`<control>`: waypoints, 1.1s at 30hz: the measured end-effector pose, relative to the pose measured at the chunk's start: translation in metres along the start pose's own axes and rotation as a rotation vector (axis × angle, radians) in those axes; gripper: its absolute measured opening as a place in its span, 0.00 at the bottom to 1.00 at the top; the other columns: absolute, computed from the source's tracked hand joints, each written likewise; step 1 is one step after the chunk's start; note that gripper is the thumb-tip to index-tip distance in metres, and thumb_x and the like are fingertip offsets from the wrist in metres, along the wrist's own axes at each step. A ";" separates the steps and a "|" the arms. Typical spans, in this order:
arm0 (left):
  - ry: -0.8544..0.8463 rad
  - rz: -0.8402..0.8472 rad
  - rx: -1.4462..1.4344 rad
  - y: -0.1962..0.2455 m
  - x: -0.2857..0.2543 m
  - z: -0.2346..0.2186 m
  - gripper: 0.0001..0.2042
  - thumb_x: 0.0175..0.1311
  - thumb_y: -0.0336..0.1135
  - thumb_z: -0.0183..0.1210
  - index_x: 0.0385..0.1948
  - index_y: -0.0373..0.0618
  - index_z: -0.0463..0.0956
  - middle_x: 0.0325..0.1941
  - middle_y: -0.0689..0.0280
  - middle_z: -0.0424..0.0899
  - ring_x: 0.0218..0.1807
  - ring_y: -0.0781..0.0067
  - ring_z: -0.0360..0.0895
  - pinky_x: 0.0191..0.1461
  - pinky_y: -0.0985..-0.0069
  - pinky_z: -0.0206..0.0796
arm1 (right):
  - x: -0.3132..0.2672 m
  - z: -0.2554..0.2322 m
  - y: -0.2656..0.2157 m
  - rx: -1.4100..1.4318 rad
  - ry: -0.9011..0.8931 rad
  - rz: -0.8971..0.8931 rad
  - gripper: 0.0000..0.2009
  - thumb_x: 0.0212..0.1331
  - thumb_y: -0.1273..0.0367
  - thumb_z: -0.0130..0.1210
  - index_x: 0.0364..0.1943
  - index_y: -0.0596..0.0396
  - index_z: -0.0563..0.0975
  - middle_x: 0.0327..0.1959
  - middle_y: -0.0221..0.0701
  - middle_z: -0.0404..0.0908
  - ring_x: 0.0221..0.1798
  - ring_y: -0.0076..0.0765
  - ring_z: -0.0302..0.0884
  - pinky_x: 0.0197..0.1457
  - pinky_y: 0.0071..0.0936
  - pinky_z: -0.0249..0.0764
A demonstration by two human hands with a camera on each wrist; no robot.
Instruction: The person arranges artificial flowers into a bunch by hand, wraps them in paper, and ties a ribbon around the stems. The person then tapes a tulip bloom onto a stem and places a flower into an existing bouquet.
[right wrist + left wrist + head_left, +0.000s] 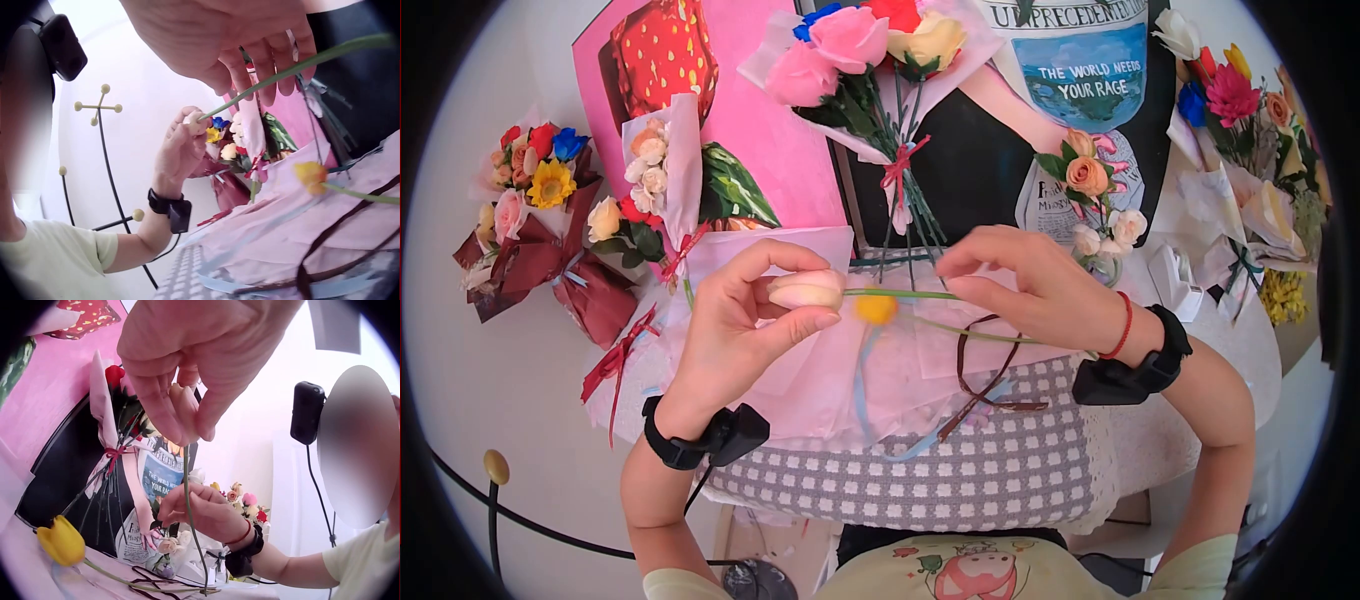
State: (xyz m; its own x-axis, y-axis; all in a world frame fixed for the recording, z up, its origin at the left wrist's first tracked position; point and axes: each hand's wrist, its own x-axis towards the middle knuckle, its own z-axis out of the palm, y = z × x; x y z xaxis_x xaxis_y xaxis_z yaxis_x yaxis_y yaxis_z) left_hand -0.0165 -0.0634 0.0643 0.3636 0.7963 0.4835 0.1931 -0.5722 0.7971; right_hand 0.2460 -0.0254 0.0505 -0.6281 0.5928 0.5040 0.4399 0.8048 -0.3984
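Note:
My left hand (735,325) pinches the pale cream-pink head of a tulip (808,290) between thumb and fingers. Its green stem (275,78) runs sideways towards my right hand (1030,285). The right hand's fingers are loosely extended, and the stem passes right by its thumb and fingertips without the fingers curling round it. Below the stem, a yellow tulip (61,541) lies on pink wrapping paper (800,400), its own stem pointing to the right. The left wrist view shows the held tulip with its stem hanging downwards.
A tied bouquet (900,165) with pink, red and cream blooms leans against paintings at the back. More bouquets stand left (550,220) and right (1240,150). Brown ribbon (963,375) and light blue ribbon (863,380) lie on the paper, over a grey checked cloth (880,485).

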 end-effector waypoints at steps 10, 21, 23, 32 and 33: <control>0.031 -0.043 -0.143 -0.003 0.009 0.003 0.14 0.48 0.23 0.62 0.37 0.38 0.70 0.35 0.67 0.76 0.37 0.82 0.74 0.39 0.85 0.67 | 0.035 0.028 -0.032 0.164 0.283 -0.193 0.11 0.45 0.67 0.56 0.33 0.56 0.73 0.26 0.34 0.74 0.28 0.38 0.74 0.30 0.31 0.69; 0.016 -0.034 -0.215 -0.006 0.014 0.004 0.12 0.49 0.25 0.62 0.34 0.38 0.70 0.32 0.67 0.76 0.33 0.82 0.74 0.36 0.84 0.68 | 0.040 0.027 -0.045 -0.087 0.392 -0.251 0.05 0.41 0.75 0.57 0.25 0.55 0.75 0.21 0.29 0.74 0.24 0.30 0.75 0.28 0.22 0.69; 0.020 -0.030 -0.196 -0.006 0.013 0.006 0.12 0.49 0.25 0.62 0.35 0.39 0.70 0.32 0.68 0.76 0.33 0.82 0.74 0.36 0.84 0.67 | 0.039 0.025 -0.046 -0.135 0.351 -0.234 0.04 0.41 0.76 0.57 0.24 0.55 0.75 0.21 0.29 0.74 0.24 0.30 0.76 0.28 0.22 0.68; 0.004 -0.032 -0.215 -0.006 0.011 0.005 0.12 0.49 0.25 0.62 0.35 0.39 0.71 0.34 0.68 0.76 0.35 0.83 0.73 0.38 0.84 0.66 | 0.041 0.036 -0.038 0.257 0.454 -0.170 0.03 0.41 0.73 0.55 0.21 0.55 0.73 0.20 0.31 0.76 0.24 0.34 0.78 0.25 0.26 0.69; 0.000 -0.024 -0.211 -0.006 0.011 0.005 0.12 0.50 0.25 0.62 0.35 0.39 0.71 0.34 0.68 0.76 0.35 0.83 0.73 0.38 0.84 0.66 | 0.041 0.036 -0.037 0.257 0.453 -0.169 0.03 0.41 0.73 0.55 0.21 0.55 0.73 0.20 0.31 0.76 0.24 0.34 0.78 0.25 0.26 0.69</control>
State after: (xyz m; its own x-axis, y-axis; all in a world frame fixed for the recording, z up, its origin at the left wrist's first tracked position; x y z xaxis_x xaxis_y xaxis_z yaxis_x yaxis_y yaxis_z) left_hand -0.0093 -0.0517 0.0629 0.3613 0.8091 0.4634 0.0070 -0.4993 0.8664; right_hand 0.1809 -0.0321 0.0584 -0.3120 0.4544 0.8344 0.1503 0.8908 -0.4289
